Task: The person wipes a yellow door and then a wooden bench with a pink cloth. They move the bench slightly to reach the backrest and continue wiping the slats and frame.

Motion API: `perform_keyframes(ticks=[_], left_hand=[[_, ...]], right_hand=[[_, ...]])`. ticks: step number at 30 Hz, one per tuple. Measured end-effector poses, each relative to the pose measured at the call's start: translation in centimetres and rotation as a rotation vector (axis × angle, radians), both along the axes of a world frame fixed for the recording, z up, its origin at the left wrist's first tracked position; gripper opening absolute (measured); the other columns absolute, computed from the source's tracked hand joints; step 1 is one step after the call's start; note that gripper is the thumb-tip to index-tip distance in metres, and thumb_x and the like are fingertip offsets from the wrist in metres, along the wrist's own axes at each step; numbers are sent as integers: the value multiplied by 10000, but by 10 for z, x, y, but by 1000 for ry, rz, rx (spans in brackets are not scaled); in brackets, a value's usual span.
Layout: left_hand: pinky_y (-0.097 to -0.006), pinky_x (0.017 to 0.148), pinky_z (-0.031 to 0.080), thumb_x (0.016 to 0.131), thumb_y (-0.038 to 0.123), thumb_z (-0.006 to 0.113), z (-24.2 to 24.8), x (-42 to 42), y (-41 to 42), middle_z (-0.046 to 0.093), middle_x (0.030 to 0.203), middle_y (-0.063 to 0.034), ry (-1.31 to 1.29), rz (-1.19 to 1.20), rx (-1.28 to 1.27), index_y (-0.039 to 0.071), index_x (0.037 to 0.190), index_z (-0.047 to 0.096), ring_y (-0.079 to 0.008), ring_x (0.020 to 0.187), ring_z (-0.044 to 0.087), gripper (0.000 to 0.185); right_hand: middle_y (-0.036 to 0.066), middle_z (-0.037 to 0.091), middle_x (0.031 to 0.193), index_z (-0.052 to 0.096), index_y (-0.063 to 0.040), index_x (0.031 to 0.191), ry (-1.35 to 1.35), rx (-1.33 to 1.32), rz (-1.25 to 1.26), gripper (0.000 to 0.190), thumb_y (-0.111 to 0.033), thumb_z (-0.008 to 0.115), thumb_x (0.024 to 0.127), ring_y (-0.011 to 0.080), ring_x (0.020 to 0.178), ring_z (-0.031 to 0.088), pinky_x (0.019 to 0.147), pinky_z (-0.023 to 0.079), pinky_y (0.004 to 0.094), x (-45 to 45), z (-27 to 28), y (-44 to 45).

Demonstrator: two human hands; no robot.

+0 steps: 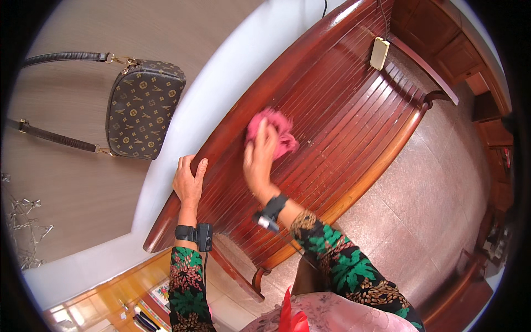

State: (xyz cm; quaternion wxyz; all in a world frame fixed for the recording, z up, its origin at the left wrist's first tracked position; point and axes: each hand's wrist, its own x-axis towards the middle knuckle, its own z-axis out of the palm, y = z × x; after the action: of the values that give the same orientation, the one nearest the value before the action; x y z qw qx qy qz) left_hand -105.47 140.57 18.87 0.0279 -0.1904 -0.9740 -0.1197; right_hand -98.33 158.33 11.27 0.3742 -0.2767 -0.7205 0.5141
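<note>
A slatted, dark red wooden bench (pixel 332 124) with a curved top rail lies before me. My left hand (pixel 190 178) grips the top rail near its lower left end, thumb on the near side. My right hand (pixel 261 162) presses a bunched pink cloth (pixel 274 133) against the slats of the backrest, a little below the rail; the hand is slightly blurred. Both wrists wear black straps with small devices.
A brown patterned handbag (pixel 145 110) with straps is at the left, beyond the rail. A pale box on a cord (pixel 379 54) hangs at the bench's far end. Wooden cabinets (pixel 448 41) stand at upper right; metal hangers (pixel 31 228) are at far left.
</note>
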Motion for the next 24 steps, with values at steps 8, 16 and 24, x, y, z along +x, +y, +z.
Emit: perform_keyframes(ticks=[8, 16, 24], left_hand=[[-465, 864, 521, 977, 634, 600, 2, 0, 0, 678, 1177, -110, -23, 19, 7, 64, 1165, 656, -376, 1066, 663, 603], [-461, 848, 525, 975, 647, 594, 0, 1, 3, 681, 1160, -108, 25, 18, 7, 67, 1149, 668, -372, 1052, 668, 610], [-483, 856, 522, 975, 664, 576, 1, 2, 3, 676, 1181, -115, 15, 18, 11, 73, 1161, 661, -376, 1061, 666, 626]], right_hand=[[291, 396, 1465, 344, -4, 1591, -35, -59, 109, 723, 64, 587, 914, 477, 1376, 432, 1154, 388, 474, 11, -6, -3], [329, 354, 1500, 343, 13, 1582, -11, 14, 58, 780, 135, 568, 845, 514, 1377, 397, 1174, 347, 505, 7, -1, -12], [299, 431, 1432, 426, -33, 1545, -39, 137, 112, 763, 119, 601, 818, 487, 1310, 468, 1099, 418, 514, 19, 6, -37]])
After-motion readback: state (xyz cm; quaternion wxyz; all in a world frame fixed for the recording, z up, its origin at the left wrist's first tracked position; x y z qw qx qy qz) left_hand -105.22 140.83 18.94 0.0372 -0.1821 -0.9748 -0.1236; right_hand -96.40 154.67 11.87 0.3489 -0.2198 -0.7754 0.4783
